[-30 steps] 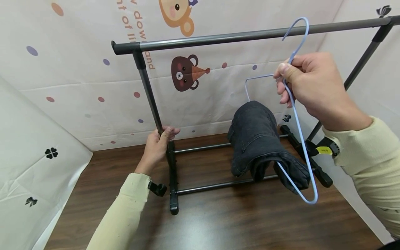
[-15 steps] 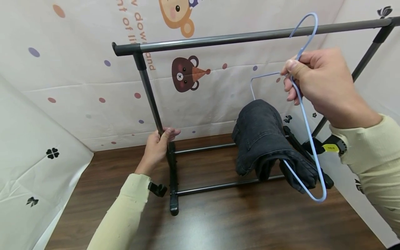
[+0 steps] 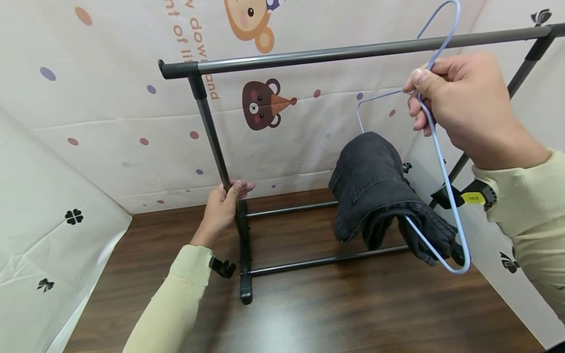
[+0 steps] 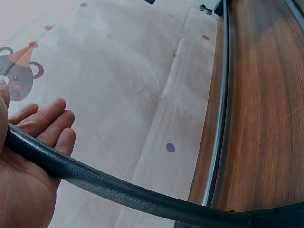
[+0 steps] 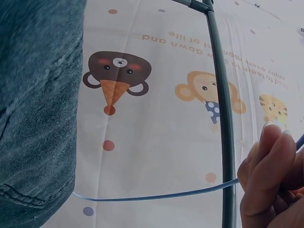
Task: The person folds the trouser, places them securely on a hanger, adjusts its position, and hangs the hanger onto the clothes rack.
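Observation:
My right hand (image 3: 472, 110) pinches a light blue clothes hanger (image 3: 457, 12) just below its hook. The hook rises past the rack's top rail (image 3: 318, 56), its open end overlapping the rail from behind in the head view. Folded dark jeans (image 3: 371, 171) drape over the hanger's lower bar and hang clear of the floor. In the right wrist view, the jeans (image 5: 38, 104) fill the left side and the hanger wire (image 5: 152, 196) runs to my fingers. My left hand (image 3: 218, 208) holds the rack's left post (image 3: 214, 135), which lies across the palm (image 4: 28, 190) in the left wrist view.
The black clothes rack stands on a brown wood-look floor (image 3: 287, 314), with two lower bars (image 3: 309, 264) and a left foot (image 3: 245, 289). A printed sheet with cartoon animals (image 3: 260, 105) hangs close behind. White sheets (image 3: 53, 196) flank both sides.
My right hand has moved right and upward with the hanger and jeans, so the hook now rises higher over the top rail. My left hand stays on the post.

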Available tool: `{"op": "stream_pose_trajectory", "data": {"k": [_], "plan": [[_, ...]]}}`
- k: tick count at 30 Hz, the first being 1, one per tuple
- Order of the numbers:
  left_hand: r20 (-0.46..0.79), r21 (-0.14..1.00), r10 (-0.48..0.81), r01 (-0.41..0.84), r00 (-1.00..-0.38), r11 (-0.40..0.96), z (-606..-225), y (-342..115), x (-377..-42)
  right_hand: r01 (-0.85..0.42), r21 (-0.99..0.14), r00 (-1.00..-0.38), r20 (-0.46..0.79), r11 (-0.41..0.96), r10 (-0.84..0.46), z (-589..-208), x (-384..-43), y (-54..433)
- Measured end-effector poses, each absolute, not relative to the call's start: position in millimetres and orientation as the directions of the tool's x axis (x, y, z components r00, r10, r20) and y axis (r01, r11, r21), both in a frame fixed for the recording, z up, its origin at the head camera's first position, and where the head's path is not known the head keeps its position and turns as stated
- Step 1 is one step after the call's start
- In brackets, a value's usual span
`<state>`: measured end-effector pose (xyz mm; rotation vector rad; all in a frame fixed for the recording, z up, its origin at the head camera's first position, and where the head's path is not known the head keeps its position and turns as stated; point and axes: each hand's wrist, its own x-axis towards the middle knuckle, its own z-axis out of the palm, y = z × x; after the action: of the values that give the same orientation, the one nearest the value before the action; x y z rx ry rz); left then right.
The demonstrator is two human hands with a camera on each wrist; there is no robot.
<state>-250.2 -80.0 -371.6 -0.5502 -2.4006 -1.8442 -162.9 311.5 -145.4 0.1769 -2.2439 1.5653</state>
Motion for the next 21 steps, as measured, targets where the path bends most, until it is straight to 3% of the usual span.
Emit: {"op": "stream_pose_trajectory", "data": {"k": [21], "plan": [[0.253,0.924,0.232,0.306,-0.939,0.231,-373.0,-79.7,-251.3,-0.366,-0.86,-0.888,0.437,0.354,0.143,-126.0,-173.9,324.9]]}}
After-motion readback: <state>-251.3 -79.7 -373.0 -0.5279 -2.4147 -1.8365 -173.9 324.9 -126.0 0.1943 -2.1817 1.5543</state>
